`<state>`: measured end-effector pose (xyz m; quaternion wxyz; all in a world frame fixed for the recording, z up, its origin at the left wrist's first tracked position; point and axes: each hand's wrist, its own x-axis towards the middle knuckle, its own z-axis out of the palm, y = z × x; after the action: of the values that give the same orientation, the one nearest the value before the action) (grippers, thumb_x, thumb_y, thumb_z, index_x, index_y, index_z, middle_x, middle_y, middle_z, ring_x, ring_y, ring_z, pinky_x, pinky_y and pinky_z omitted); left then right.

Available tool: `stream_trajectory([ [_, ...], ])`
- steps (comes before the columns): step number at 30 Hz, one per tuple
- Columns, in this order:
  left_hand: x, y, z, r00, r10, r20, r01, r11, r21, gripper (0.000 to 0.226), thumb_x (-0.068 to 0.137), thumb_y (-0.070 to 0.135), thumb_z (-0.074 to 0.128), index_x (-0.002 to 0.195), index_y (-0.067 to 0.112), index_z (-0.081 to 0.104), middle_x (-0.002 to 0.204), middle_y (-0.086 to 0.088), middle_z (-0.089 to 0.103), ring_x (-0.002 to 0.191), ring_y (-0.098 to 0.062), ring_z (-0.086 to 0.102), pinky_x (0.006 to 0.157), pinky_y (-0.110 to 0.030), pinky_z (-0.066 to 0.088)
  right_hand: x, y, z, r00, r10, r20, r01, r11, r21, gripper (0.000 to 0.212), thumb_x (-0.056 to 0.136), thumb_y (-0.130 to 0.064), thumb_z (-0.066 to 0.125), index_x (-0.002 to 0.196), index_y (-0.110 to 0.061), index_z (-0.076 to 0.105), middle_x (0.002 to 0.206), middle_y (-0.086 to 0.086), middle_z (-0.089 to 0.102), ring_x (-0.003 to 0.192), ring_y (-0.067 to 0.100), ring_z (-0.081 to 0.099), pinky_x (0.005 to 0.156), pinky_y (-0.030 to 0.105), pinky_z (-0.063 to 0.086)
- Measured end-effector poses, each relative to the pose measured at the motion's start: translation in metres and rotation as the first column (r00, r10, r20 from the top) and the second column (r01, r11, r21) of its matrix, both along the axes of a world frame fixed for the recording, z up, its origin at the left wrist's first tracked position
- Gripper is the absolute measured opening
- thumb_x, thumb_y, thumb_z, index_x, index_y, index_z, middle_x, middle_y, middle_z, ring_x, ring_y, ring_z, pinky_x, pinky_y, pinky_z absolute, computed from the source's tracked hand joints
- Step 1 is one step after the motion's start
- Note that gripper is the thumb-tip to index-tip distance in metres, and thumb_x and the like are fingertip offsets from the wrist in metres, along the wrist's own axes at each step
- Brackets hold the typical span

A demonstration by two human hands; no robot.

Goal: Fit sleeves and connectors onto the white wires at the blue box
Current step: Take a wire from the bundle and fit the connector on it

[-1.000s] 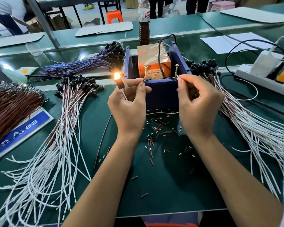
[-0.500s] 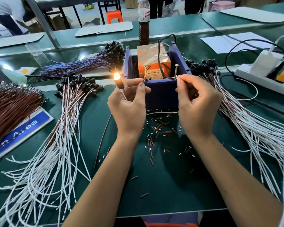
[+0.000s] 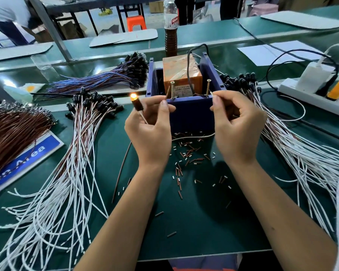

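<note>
White wire [image 3: 192, 136], one length, runs slack across the green mat [image 3: 204, 222] just in front of the blue box [image 3: 192, 114], spanning between the two hands. Right hand [image 3: 237, 130]: thumb and forefinger pinched on the wire's white end, held up against the right brass screw [image 3: 208, 88] standing on the box's front rim. Left hand [image 3: 151, 130]: fingers curled, pinching a thin lead end at the left screw [image 3: 172, 89]; a small dark lamp holder [image 3: 136, 103] sticks up from behind this hand, its tip glowing orange. Whether the lead at the left screw is brown or white, cannot tell.

Inside the box: an orange-brown block [image 3: 181, 72] wrapped in clear tape, a black cable [image 3: 190, 63] looping out over it.

On the mat below the hands: scattered short brown and white sleeve pieces [image 3: 188, 153]. One loose brown wire [image 3: 121, 169] lies at the left wrist.

Left of the hands: a fanned bundle of white-and-brown leads [image 3: 70, 173] with black heads toward the box. Farther left, a brown wire bundle [image 3: 10, 132] over a blue sign [image 3: 31, 155]. Behind, a blue-purple bundle [image 3: 98, 80].

Right: another white bundle [image 3: 301, 153], black heads beside the box. Beyond it a white power strip [image 3: 313, 98]. A bottle [image 3: 171, 30] stands behind the box.
</note>
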<state>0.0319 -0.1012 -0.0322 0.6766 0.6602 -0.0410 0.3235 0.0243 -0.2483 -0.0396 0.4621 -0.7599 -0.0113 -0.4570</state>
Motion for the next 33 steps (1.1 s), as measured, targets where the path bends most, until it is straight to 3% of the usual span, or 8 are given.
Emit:
stream_trajectory([
  [10,0.000,-0.070,0.064,0.927,-0.353,0.129,0.357,0.934,-0.007,0.004,0.094,-0.002,0.066,0.094,0.000,0.070,0.081,-0.012,0.076,0.072,-0.017,0.073,0.070,-0.028,0.057,-0.004,-0.073,0.035,0.976,-0.039,-0.212,0.090,0.967,0.237,0.012,0.087,-0.031,0.068,0.091,-0.025,0.078,0.077,-0.002,0.076,0.064,0.018,0.071,0.066,0.048,0.063],
  [13,0.010,-0.107,0.084,0.913,-0.406,0.041,0.406,0.914,-0.008,0.009,0.095,0.006,0.066,0.091,0.010,0.072,0.083,-0.007,0.075,0.077,-0.019,0.069,0.077,-0.039,0.057,-0.009,-0.106,0.054,0.976,-0.083,-0.201,0.153,0.919,0.364,0.043,0.083,-0.030,0.069,0.124,-0.016,0.073,0.097,0.000,0.076,0.078,0.017,0.078,0.069,0.040,0.066],
  [17,0.018,-0.147,0.092,0.891,-0.439,-0.112,0.428,0.897,-0.112,0.009,0.095,0.010,0.066,0.088,0.013,0.070,0.073,0.002,0.063,0.072,-0.019,0.059,0.084,-0.048,0.058,-0.016,-0.139,0.072,0.820,-0.491,-0.294,0.501,0.864,-0.046,0.084,0.083,-0.063,0.055,0.158,-0.031,0.036,0.155,-0.001,0.049,0.132,0.015,0.058,0.110,0.040,0.050],
  [20,0.017,-0.164,0.087,0.836,-0.507,-0.211,0.438,0.847,-0.302,0.016,0.094,0.011,0.063,0.078,0.014,0.064,0.063,0.003,0.054,0.064,-0.021,0.049,0.072,-0.043,0.049,-0.022,-0.135,0.079,0.814,-0.541,-0.211,0.454,0.819,-0.351,0.081,0.092,-0.062,0.048,0.164,-0.034,0.023,0.170,0.006,0.025,0.154,0.027,0.029,0.126,0.044,0.026],
  [22,0.016,-0.169,0.088,0.783,-0.593,-0.186,0.466,0.759,-0.455,0.021,0.096,0.012,0.057,0.078,0.011,0.066,0.066,0.001,0.051,0.062,-0.018,0.043,0.071,-0.040,0.039,-0.025,-0.126,0.079,0.892,-0.388,-0.232,0.250,0.851,-0.463,0.065,0.101,-0.054,0.046,0.158,-0.024,0.040,0.154,0.015,0.048,0.142,0.030,0.045,0.114,0.041,0.038],
  [25,0.021,-0.172,0.096,0.738,-0.665,-0.116,0.477,0.635,-0.608,0.031,0.104,0.013,0.045,0.083,0.005,0.066,0.066,-0.001,0.047,0.052,-0.009,0.038,0.052,-0.027,0.034,-0.031,-0.115,0.074,0.889,-0.104,-0.447,-0.097,0.909,-0.405,0.046,0.109,-0.051,0.040,0.129,-0.019,0.067,0.104,-0.003,0.070,0.099,0.020,0.064,0.074,0.024,0.045],
  [28,0.029,-0.170,0.104,0.673,-0.734,-0.092,0.470,0.521,-0.713,0.041,0.112,0.022,0.036,0.085,0.003,0.060,0.069,-0.002,0.042,0.049,-0.008,0.034,0.041,-0.018,0.027,-0.039,-0.117,0.074,0.857,0.033,-0.514,-0.217,0.928,-0.303,0.056,0.111,-0.052,0.042,0.081,-0.015,0.071,0.077,0.013,0.071,0.077,0.038,0.065,0.076,0.046,0.052],
  [33,0.039,-0.169,0.116,0.541,-0.841,-0.026,0.430,0.303,-0.850,0.049,0.114,0.034,0.030,0.086,0.004,0.059,0.076,-0.007,0.044,0.062,-0.011,0.039,0.053,-0.018,0.033,-0.047,-0.123,0.091,0.884,0.156,-0.441,-0.230,0.966,-0.120,0.037,0.101,-0.048,0.055,0.084,-0.021,0.074,0.079,0.005,0.076,0.073,0.028,0.074,0.074,0.049,0.062],
])
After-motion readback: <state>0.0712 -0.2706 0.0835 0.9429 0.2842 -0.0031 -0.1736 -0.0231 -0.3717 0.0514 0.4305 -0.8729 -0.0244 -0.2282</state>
